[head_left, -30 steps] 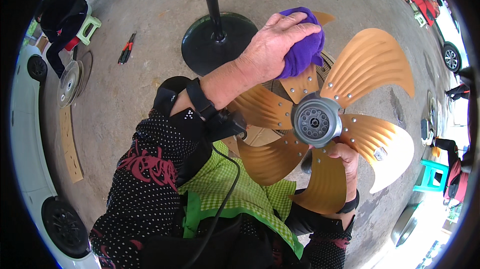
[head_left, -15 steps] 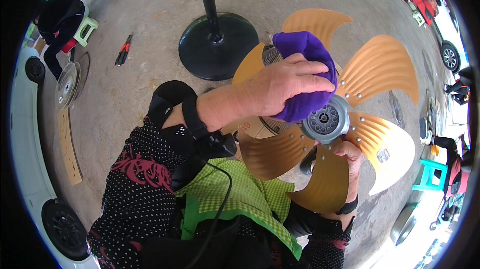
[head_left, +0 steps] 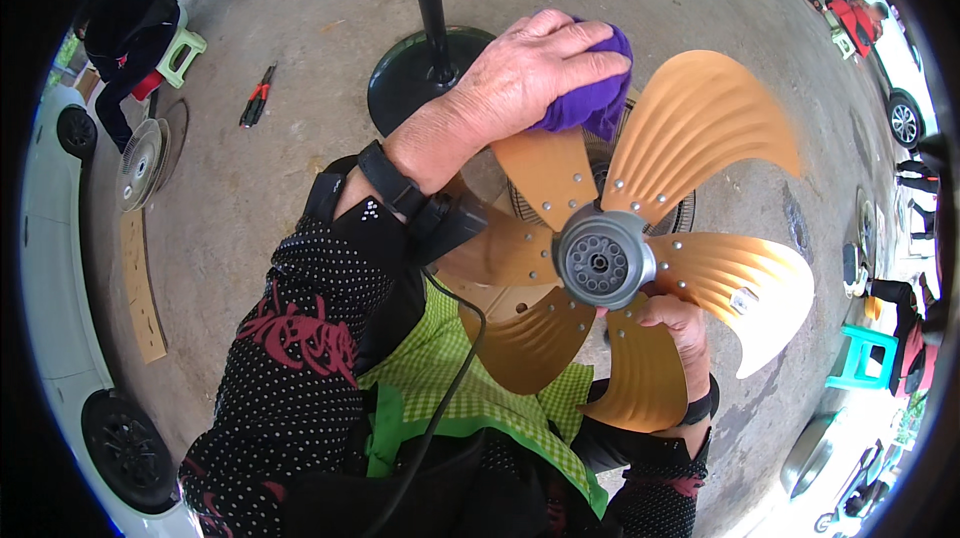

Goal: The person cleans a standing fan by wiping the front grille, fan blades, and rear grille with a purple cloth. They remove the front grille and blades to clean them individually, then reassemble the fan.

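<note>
A large fan blade wheel with several gold-coloured, ribbed blades and a grey metal hub [head_left: 602, 260] is in front of me. My left hand [head_left: 535, 68] is closed on a purple cloth [head_left: 597, 98], pressing it over the outer end of the far blade [head_left: 545, 173]. That blade's tip is hidden under hand and cloth. From the near right, my right hand [head_left: 677, 323] grips a near blade [head_left: 640, 378] close to the hub; its thumb lies on top and the other fingers are mostly hidden. Part of a dark wire guard [head_left: 684, 213] shows beneath the blades.
A black pole on a round base [head_left: 392, 88] stands beyond my left hand. Red-handled pliers [head_left: 257, 98] lie on the concrete. At far left, a person bends by a fan grille [head_left: 143, 163] near a white car [head_left: 60, 268]. A teal stool [head_left: 862, 358] stands right.
My left hand has carried the purple cloth from beside the hub outward to the far blade's end. The blade wheel has shifted left and turned a little; my right hand keeps its hold.
</note>
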Tool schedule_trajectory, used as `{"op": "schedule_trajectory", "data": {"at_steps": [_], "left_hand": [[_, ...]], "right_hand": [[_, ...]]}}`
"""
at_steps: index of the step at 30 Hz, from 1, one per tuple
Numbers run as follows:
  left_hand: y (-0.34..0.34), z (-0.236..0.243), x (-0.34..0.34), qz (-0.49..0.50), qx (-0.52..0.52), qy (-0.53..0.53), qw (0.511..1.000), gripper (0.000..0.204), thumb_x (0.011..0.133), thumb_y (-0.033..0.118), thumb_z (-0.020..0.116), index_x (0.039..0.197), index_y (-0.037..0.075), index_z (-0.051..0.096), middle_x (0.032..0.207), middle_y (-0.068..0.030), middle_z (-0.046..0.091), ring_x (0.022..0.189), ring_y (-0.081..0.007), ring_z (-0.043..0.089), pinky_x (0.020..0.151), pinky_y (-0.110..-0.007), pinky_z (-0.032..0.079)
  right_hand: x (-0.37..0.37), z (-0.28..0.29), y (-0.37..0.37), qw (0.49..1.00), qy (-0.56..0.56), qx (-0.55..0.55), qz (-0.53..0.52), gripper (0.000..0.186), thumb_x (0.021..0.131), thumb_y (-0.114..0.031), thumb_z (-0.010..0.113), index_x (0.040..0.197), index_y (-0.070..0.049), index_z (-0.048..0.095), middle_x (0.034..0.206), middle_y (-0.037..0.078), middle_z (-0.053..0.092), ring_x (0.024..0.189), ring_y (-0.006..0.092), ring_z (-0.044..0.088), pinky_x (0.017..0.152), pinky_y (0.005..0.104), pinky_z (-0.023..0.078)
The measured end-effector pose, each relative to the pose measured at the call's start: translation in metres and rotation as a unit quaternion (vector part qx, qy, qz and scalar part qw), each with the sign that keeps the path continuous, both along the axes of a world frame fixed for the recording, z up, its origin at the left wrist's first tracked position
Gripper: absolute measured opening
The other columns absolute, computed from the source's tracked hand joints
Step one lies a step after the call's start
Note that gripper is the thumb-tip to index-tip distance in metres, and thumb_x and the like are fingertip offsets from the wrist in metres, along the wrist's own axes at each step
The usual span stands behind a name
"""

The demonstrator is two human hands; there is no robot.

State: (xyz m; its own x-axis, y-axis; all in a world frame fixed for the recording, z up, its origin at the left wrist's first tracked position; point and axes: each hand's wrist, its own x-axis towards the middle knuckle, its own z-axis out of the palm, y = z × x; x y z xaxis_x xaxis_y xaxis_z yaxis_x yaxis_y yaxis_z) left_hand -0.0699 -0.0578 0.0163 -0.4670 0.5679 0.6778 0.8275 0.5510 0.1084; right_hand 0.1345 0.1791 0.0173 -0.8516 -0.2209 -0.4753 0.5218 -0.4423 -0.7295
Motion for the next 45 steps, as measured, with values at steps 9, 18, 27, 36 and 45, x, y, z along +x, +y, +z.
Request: {"op": "schedule_trajectory", "data": {"at_steps": [9, 18, 27, 36, 45], "left_hand": [[0.006, -0.011, -0.006, 0.1, 0.085, -0.075, 0.988, 0.052, 0.075, 0.005, 0.07, 0.125, 0.02, 0.062, 0.126, -0.0102, 0.06, 0.112, -0.0318, 0.057, 0.099, -0.039, 0.049], [0.009, 0.006, 0.015, -0.303, 0.54, -0.435, 0.654, 0.04, 0.088, -0.001, 0.063, 0.127, 0.002, 0.058, 0.123, -0.0106, 0.06, 0.116, -0.0218, 0.058, 0.101, -0.036, 0.049], [0.046, -0.006, 0.054, -0.29, 0.052, -0.044, 0.955, 0.042, 0.079, 0.013, 0.066, 0.119, 0.025, 0.068, 0.128, -0.0073, 0.055, 0.101, -0.028, 0.058, 0.087, -0.037, 0.052], [0.035, 0.004, 0.032, -0.122, 0.054, 0.03, 0.991, 0.044, 0.076, 0.015, 0.067, 0.118, 0.027, 0.069, 0.125, -0.0077, 0.058, 0.105, -0.0296, 0.059, 0.088, -0.038, 0.053], [0.023, -0.005, -0.002, 0.056, 0.073, 0.016, 0.996, 0.065, 0.068, 0.011, 0.079, 0.128, 0.024, 0.062, 0.126, -0.012, 0.058, 0.104, -0.0344, 0.058, 0.092, -0.04, 0.055]], "right_hand": [[-0.004, -0.004, 0.001, 1.0, 0.002, -0.004, 0.018, 0.06, 0.06, 0.008, 0.049, 0.12, 0.007, 0.055, 0.099, 0.019, 0.067, 0.086, 0.03, 0.068, 0.075, 0.0385, 0.056], [-0.018, -0.005, -0.008, 0.992, 0.114, -0.042, -0.024, 0.074, 0.054, 0.013, 0.048, 0.128, 0.005, 0.051, 0.112, 0.018, 0.06, 0.076, 0.0292, 0.066, 0.063, 0.0367, 0.055], [-0.016, -0.004, -0.008, 0.996, 0.049, -0.024, -0.076, 0.061, 0.052, 0.011, 0.048, 0.112, 0.006, 0.056, 0.089, 0.018, 0.065, 0.076, 0.0297, 0.067, 0.064, 0.0375, 0.056], [-0.015, -0.003, -0.014, 0.999, 0.042, 0.015, -0.007, 0.087, 0.052, 0.011, 0.047, 0.139, 0.001, 0.042, 0.108, 0.019, 0.062, 0.086, 0.0308, 0.067, 0.065, 0.0388, 0.057], [-0.026, -0.009, -0.022, 0.997, 0.041, -0.051, 0.049, 0.105, 0.052, 0.012, 0.048, 0.153, -0.008, 0.031, 0.129, 0.014, 0.058, 0.097, 0.0229, 0.066, 0.069, 0.0315, 0.057]]}}
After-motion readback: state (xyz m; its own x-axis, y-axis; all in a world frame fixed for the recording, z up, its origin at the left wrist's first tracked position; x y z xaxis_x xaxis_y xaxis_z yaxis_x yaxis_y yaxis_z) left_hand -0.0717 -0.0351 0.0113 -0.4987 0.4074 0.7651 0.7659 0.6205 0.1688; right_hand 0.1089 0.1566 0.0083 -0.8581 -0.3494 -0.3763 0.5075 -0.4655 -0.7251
